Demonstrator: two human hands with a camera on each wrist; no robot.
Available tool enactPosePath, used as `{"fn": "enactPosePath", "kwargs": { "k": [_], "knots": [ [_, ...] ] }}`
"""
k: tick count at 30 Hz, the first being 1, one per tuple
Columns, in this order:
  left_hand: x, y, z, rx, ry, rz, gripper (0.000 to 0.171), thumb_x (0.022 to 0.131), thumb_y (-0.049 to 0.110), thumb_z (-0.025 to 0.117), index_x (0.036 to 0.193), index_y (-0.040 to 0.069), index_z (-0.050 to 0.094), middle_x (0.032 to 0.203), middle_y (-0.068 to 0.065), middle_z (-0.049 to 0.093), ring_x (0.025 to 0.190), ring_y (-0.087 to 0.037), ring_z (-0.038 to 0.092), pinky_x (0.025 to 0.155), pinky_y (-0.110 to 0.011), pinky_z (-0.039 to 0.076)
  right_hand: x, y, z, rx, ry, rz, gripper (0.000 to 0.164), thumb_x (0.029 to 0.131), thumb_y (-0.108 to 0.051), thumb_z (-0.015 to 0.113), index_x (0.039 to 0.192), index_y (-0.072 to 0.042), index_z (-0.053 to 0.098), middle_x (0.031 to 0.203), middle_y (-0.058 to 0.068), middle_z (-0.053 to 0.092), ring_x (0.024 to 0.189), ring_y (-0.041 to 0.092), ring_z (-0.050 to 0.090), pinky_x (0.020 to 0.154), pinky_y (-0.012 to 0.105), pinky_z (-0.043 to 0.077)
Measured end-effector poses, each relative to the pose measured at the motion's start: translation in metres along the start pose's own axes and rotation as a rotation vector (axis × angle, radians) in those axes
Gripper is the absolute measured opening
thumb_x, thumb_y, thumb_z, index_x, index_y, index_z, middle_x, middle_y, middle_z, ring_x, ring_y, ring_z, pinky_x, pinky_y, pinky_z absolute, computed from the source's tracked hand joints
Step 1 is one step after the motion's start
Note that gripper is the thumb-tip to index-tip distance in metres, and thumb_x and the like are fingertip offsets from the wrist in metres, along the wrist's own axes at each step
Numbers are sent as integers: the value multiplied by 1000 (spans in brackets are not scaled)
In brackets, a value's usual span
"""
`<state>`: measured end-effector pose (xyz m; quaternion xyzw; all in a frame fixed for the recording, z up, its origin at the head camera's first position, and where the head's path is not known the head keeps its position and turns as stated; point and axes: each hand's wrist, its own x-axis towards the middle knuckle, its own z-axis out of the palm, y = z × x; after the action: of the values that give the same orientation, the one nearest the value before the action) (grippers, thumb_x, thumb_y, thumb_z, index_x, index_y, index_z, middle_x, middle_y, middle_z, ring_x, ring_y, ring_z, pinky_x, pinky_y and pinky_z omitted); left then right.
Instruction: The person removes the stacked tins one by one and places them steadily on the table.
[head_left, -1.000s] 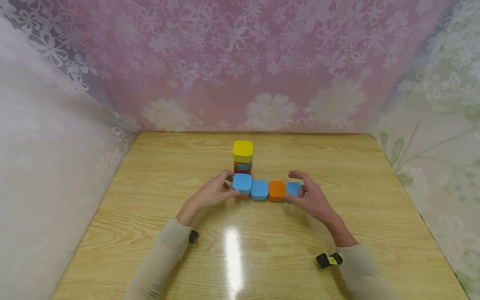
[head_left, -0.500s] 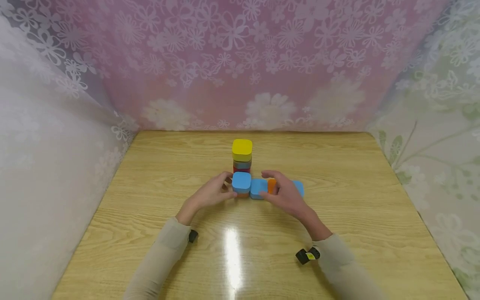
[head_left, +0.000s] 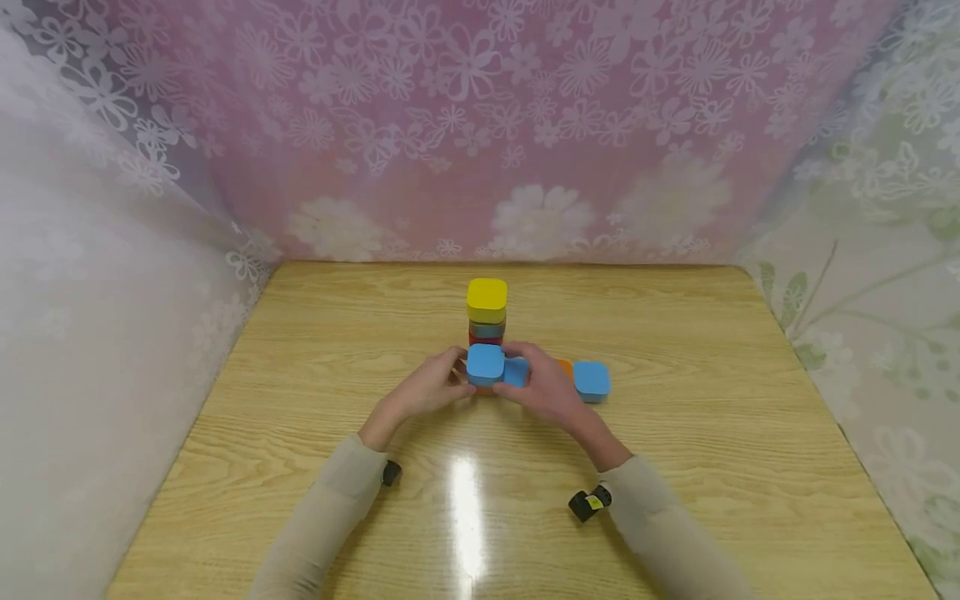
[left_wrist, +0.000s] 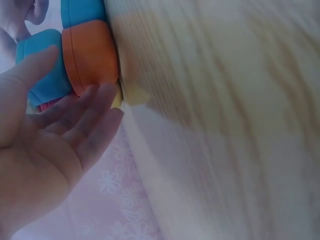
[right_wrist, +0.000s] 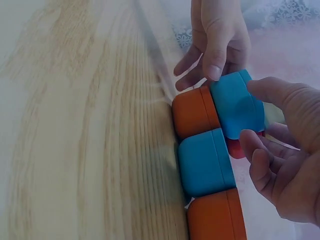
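A blue block (head_left: 485, 362) with rounded corners sits on top of an orange block (left_wrist: 90, 52). My left hand (head_left: 432, 385) holds the blue block at its left side, thumb at the front corner and fingers reaching round behind. From the other side my right hand (head_left: 548, 386) holds the same block, its thumb on the front face in the right wrist view and its other fingers bent alongside. Where the index fingers lie behind the block is hidden.
Right of the stack runs a row: a blue block (right_wrist: 206, 162), an orange block (right_wrist: 216, 216) and another blue block (head_left: 592, 380). Just behind stands a taller stack topped by a yellow block (head_left: 487, 300). All rest on a wooden table (head_left: 337, 333) with patterned cloth around it.
My right hand has moved left along the row, from the far-right blue block to the upper blue block of the front stack. My left hand has stayed there.
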<state>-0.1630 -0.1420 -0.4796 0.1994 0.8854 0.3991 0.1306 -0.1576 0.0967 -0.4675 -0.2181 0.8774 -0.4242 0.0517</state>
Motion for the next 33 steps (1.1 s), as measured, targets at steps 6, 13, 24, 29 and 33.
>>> {"fn": "enactPosePath", "kwargs": {
  "k": [6,13,24,29,33],
  "knots": [
    [1,0,1,12,8,-1,48,93,18,72,133,2,50,117,-9,64,101,-20,63,88,-33,54,4,1,3,-3,3,12,66,86,-30,80,141,-9,50,136,12,58,90,23,55,77,34,47],
    [3,-2,2,15,12,-12,51,93,15,71,136,-1,48,116,-10,64,101,-19,62,88,-33,54,8,2,6,-8,-1,25,67,85,-31,80,140,-9,49,135,12,58,98,27,59,85,41,51],
    [2,-3,4,13,24,-45,51,92,15,72,136,1,48,114,-9,63,101,-19,60,88,-33,53,10,1,9,33,-30,52,73,84,-33,81,143,-10,46,138,13,56,129,33,51,106,53,42],
    [2,-5,4,8,28,-43,50,93,16,71,135,3,47,117,-9,62,103,-20,60,91,-34,53,12,3,10,42,-38,45,72,84,-33,81,144,-10,46,138,13,56,130,33,50,107,53,41],
    [5,-7,3,-19,25,-33,49,94,14,70,134,3,46,119,-11,61,104,-21,61,93,-35,53,13,6,11,39,-27,42,71,85,-32,80,143,-10,46,139,13,55,130,33,50,107,53,41]
  ]
}}
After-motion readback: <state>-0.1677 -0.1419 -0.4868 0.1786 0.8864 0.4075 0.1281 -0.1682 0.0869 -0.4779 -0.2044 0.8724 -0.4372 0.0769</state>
